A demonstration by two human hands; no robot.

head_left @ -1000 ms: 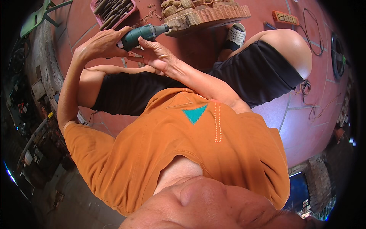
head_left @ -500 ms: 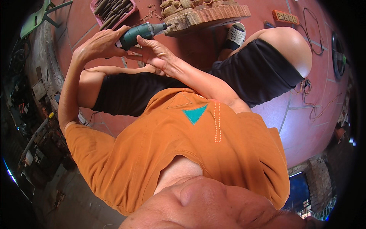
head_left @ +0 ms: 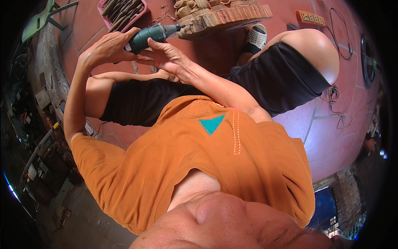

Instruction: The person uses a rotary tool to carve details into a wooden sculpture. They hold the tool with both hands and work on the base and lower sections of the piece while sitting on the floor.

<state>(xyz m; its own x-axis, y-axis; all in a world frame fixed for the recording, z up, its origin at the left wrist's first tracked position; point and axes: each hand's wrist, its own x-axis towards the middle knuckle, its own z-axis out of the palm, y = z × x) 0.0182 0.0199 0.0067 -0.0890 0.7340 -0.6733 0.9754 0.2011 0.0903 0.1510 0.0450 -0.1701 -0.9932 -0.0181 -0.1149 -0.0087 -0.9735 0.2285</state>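
A green die grinder (head_left: 145,38) with a grey nose lies across both my hands at the top of the view. My left hand (head_left: 110,46) grips its rear end, fingers curled round the body. Closer to the nose, my right hand (head_left: 171,58) supports it from the near side, thumb against the casing and fingers partly hidden beneath. The nose points right, its tip at the edge of a carved wooden piece (head_left: 226,20) with a thick, rough-edged base. Whether the bit touches the wood I cannot tell.
A pink basket (head_left: 146,9) of slim tools stands at the far left, near a green plastic chair (head_left: 41,20). An orange power strip (head_left: 311,18) with a dark cord lies at the far right. Wood shavings (head_left: 163,15) lie on the red tiles. My bent legs flank the work.
The die grinder has shifted very slightly left, and its nose tip sits a touch higher in view. Both hands keep nearly the same hold.
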